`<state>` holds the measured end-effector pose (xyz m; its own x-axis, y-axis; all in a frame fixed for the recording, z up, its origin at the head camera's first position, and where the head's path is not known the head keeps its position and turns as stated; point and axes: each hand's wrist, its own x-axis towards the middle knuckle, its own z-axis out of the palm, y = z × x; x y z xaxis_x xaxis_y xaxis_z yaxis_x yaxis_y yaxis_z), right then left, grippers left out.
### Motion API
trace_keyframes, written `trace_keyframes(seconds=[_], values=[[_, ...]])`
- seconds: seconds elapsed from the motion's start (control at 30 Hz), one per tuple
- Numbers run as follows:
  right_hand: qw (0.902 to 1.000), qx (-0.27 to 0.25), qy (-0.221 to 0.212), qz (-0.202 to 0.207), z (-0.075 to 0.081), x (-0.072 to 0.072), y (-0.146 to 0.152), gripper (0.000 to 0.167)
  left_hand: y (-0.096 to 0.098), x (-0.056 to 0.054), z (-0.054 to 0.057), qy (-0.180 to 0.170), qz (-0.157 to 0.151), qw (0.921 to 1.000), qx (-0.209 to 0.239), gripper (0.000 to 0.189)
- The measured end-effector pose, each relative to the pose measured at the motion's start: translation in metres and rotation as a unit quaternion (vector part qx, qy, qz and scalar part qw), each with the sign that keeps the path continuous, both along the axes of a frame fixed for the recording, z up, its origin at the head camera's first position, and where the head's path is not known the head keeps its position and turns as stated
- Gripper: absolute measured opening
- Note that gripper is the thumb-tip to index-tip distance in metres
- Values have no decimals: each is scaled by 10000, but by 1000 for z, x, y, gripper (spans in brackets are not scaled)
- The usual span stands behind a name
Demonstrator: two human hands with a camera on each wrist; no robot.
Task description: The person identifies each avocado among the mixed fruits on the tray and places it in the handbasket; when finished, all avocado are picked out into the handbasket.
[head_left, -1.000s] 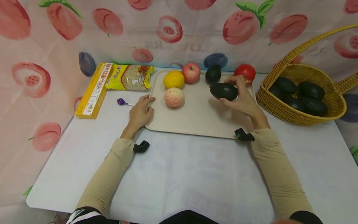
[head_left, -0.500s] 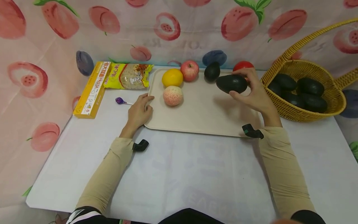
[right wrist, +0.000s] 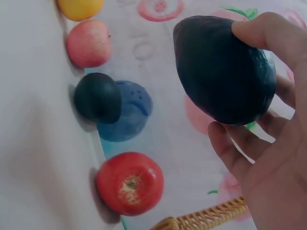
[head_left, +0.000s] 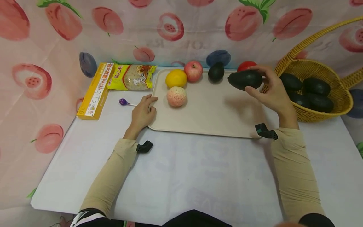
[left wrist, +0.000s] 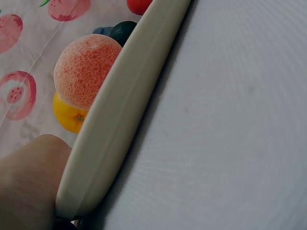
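Observation:
My right hand (head_left: 272, 90) holds a dark green avocado (head_left: 245, 79) above the right part of the beige tray (head_left: 212, 116). In the right wrist view, thumb and fingers curl around the wide end of the avocado (right wrist: 220, 72). At the tray's left edge, my left hand (head_left: 143, 112) grips the rim; some of its fingers are hidden. Along the back of the tray lie a yellow orange-like fruit (head_left: 176, 78), an apple (head_left: 193, 71), another avocado (head_left: 216, 72) and a tomato (right wrist: 130, 183). A speckled peach (head_left: 177, 96) sits in front of the yellow fruit.
A yellow wicker basket (head_left: 306, 117) with several avocados stands to the right, its handle rising high. Left of the tray are a pasta box (head_left: 95, 91), a yellow food packet (head_left: 131, 77) and a purple-wrapped lollipop (head_left: 123, 101). A fruit-print cloth (head_left: 198, 25) hangs behind.
My right hand has moved rightward with the avocado, toward the basket, and now partly covers the basket's left side. The left hand stays at the tray's edge.

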<state>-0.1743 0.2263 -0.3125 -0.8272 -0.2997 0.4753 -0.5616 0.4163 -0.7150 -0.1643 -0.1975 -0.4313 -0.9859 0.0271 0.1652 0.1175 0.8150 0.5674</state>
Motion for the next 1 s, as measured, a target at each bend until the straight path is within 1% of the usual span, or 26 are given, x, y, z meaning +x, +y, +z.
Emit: trace_keyframes(seconds=[0.2,0.37,0.5,0.57,0.7,0.8,0.93,1.0], values=[[9984,-159,-266,-473,-12,-12,22,64,1,-2,2,6,-15,10000,-16,45],[9976,-417,-203,-518,-4,-4,28,60,2,-1,1,-87,-20,10000,-9,45],[9965,-630,-101,-535,4,3,30,58,2,0,0,-78,0,10000,-49,46],[9959,-687,-66,-591,7,5,34,58,5,0,-2,-80,0,10000,-31,46],[9933,-790,-56,-845,10,8,46,57,10,0,-3,-127,-72,9999,-4,46],[9918,-862,55,-946,12,10,53,56,9,1,-2,-169,-99,9998,-5,45],[9892,-997,176,-1063,14,11,59,56,6,2,0,-169,-8,9999,-10,45],[9873,-1088,256,-1125,15,12,62,55,6,2,1,-165,-17,9999,10,45]])
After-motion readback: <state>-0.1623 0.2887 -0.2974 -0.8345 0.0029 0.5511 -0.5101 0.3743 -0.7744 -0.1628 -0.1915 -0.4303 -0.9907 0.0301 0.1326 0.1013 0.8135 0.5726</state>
